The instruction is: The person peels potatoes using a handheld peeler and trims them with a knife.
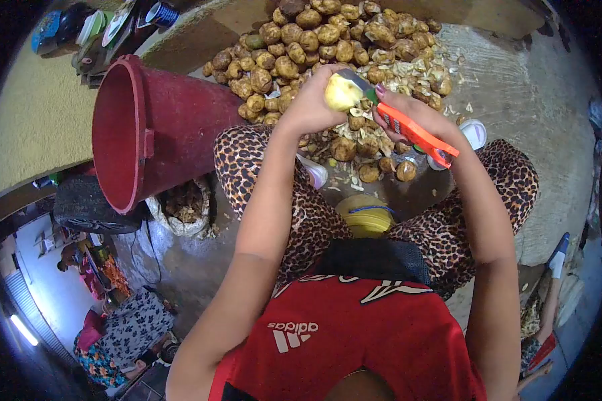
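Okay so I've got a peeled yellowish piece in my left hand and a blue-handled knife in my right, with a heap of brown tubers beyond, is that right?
Not quite: the knife has an orange handle, not blue, as the head view shows. The peeled piece is in your left hand, the knife in your right hand, and the heap of brown tubers lies beyond.

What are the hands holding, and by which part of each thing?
The left hand cups a pale, round vegetable around its side. The right hand grips a knife by its orange handle.
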Motion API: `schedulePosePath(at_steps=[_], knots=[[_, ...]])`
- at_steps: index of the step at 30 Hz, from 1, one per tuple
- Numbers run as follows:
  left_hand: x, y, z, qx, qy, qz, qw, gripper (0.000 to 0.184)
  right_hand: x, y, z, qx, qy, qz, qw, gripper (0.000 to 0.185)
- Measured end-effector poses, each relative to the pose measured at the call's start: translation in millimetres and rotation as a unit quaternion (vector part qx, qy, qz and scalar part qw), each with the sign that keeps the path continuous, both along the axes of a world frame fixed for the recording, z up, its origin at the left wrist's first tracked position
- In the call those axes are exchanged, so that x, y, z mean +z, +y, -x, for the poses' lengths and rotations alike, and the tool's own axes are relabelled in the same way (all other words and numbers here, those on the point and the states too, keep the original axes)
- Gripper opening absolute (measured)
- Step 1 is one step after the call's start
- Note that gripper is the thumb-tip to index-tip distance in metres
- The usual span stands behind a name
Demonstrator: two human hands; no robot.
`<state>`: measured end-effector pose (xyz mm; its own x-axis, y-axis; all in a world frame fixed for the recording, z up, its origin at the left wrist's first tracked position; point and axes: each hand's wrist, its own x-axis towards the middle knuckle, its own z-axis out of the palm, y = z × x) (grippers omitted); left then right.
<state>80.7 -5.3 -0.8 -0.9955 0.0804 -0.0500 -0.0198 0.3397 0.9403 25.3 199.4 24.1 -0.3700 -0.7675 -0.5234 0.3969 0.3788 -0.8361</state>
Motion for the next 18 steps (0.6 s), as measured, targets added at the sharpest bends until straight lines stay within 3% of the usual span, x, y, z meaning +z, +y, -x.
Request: schedulePosePath(at_steps=[7, 10, 15, 18], knots=[[-1.1, 0.5, -1.3, -0.005, -0.027, -0.015, 1.000, 0.068, -10.3, 1.0, -2.7, -0.012, -0.042, 0.016, 0.999, 0.051], [3.1, 1.7, -1.8, 0.016, -0.038, -0.019, 0.999, 0.067, -14.2, -4.1, -10.2, -0.010, -0.062, 0.071, 0.995, 0.059], [0.4, -3.0, -4.2, -0.020, -0.019, 0.053, 0.998, 0.065, -16.2, 0.4, -4.2, 0.023, -0.072, 0.024, 0.997, 0.058], [1.2, -1.6, -3.6, -0.019, -0.039, -0.001, 0.999, 0.064, -16.1, 1.1, -4.6, 0.024, -0.072, 0.023, 0.997, 0.058]])
